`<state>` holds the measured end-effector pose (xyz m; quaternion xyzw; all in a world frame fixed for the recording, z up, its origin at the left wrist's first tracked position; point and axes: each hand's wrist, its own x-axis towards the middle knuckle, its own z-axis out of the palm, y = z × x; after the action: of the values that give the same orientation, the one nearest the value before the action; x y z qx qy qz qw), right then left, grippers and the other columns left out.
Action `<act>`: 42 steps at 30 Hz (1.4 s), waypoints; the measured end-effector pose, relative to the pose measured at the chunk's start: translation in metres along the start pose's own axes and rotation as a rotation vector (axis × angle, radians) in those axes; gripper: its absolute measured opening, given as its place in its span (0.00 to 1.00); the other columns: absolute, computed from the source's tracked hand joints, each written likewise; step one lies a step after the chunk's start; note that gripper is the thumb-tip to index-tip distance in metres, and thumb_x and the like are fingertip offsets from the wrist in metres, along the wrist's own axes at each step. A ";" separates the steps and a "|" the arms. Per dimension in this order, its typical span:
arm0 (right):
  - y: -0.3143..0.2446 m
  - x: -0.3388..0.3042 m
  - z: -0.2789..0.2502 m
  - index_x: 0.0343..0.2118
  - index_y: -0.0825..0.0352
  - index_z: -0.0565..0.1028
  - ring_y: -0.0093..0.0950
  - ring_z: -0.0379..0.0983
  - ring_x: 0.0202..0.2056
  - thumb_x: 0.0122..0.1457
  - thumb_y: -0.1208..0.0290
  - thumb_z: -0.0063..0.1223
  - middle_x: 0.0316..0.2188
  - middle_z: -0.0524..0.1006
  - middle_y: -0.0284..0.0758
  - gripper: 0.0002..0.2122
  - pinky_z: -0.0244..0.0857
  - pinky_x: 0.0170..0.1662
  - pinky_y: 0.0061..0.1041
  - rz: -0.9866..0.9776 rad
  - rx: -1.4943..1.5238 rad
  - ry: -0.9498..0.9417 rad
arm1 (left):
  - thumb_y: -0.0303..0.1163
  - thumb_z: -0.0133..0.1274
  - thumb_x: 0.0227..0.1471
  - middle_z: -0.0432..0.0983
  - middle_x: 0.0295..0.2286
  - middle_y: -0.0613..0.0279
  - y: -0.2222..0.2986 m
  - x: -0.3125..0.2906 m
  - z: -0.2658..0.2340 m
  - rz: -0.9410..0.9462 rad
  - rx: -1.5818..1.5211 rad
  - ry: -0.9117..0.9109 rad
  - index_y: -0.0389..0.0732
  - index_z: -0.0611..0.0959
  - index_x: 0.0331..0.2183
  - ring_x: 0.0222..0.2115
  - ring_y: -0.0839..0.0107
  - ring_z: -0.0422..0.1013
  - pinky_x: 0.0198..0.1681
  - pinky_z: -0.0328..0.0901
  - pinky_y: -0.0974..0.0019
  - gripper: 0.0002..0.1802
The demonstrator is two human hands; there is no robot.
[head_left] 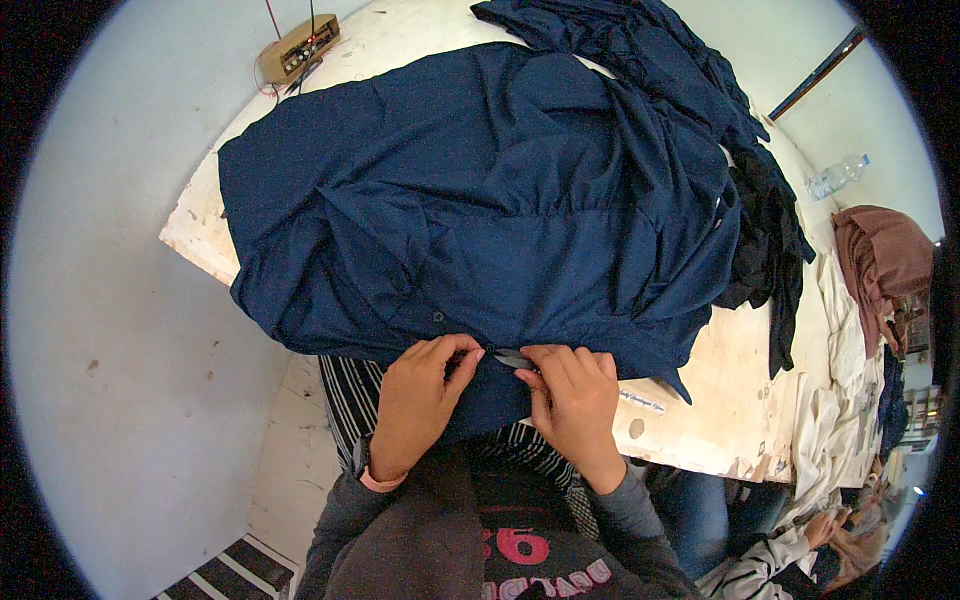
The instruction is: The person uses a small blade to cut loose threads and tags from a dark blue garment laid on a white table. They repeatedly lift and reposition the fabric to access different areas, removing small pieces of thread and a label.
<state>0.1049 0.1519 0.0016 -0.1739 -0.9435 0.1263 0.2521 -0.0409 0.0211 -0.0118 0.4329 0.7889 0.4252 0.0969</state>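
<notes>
A navy blue garment (480, 250) lies spread and wrinkled over the table, its near edge hanging toward my lap. My left hand (418, 392) is closed, thumb and forefinger pinching the garment's near edge. Close by on the right, my right hand (572, 400) is closed around small dark thread snips (512, 358), their pointed end toward my left fingertips. A small dark button (438, 317) shows on the cloth just above my left hand. Whether the blades touch the fabric or a thread is too small to tell.
More navy clothing (640, 50) and a black cloth (765, 230) lie along the table's far right. A brown box with knobs (300, 50) stands at the far left corner. A clear bottle (838, 177) and white fabric (825, 410) are to the right. Another person's hand (822, 528) shows lower right.
</notes>
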 end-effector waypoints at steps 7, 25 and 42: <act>-0.005 0.004 0.005 0.39 0.63 0.78 0.30 0.69 0.30 0.52 0.72 0.62 0.33 0.77 0.29 0.11 0.56 0.36 0.32 -0.066 -0.128 -0.027 | 0.33 0.58 0.58 0.82 0.32 0.56 0.001 0.000 0.000 -0.003 0.021 -0.009 0.38 0.83 0.36 0.32 0.57 0.77 0.37 0.69 0.59 0.09; 0.021 -0.005 -0.014 0.45 0.61 0.79 0.29 0.72 0.31 0.51 0.69 0.67 0.33 0.78 0.30 0.17 0.57 0.35 0.30 0.225 0.375 0.007 | 0.26 0.65 0.50 0.80 0.37 0.60 -0.022 -0.009 -0.089 -0.151 0.247 0.582 0.38 0.83 0.41 0.37 0.66 0.75 0.44 0.68 0.66 0.13; 0.031 -0.054 -0.038 0.32 0.64 0.78 0.35 0.74 0.29 0.38 0.76 0.52 0.28 0.80 0.33 0.14 0.63 0.37 0.30 0.104 0.913 -0.493 | 0.39 0.70 0.43 0.68 0.56 0.52 -0.010 -0.009 -0.029 0.061 0.006 -0.187 0.45 0.77 0.53 0.56 0.50 0.68 0.58 0.64 0.54 0.35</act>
<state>0.1766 0.1643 -0.0001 -0.0579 -0.8137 0.5745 0.0661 -0.0566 -0.0060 -0.0032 0.4949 0.7642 0.3832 0.1556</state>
